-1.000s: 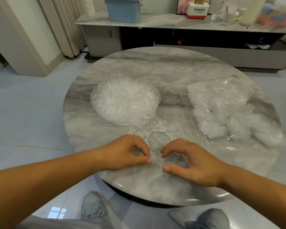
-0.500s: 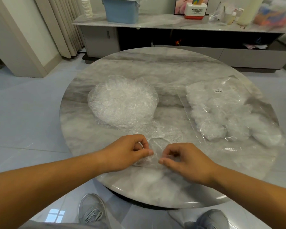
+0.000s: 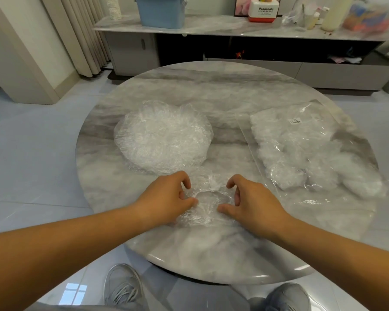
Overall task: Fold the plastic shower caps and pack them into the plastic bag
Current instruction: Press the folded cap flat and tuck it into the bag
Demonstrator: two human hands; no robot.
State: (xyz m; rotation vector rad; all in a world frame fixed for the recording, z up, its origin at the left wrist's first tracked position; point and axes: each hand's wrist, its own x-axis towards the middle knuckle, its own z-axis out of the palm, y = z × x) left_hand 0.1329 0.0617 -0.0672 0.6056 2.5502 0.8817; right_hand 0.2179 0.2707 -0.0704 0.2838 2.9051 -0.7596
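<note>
Step in hand, judging from the pose: gathering one shower cap (image 3: 208, 205) into a small bundle near the front edge of the surface (image 3: 211, 90). To do it well: bring the elastic rim together evenly from both sides, press the air out before folding, and hold the film low against the marble to prevent springing open. Better not to pull hard, given the risk of stretching or tearing such thin film.

Left hand (image 3: 166, 196) on the left side of the cap, right hand (image 3: 252, 198) on the right side, both palm down, wrists low, forearms coming in from the near corners. Fingers of both curled, thumbs pointing toward each other across the cap, index fingers hooked over its far rim. Apparently pinching the film between thumb and fingers, though hard to confirm because of the transparent, crumpled plastic there.

Stack of unfolded caps (image 3: 164, 140) lying just behind the hands, a little to the left, its near edge close to the held cap. Plastic bag (image 3: 305, 149) to the right on the same surface, lying flat, already containing several bundled caps, apart from the hands
</note>
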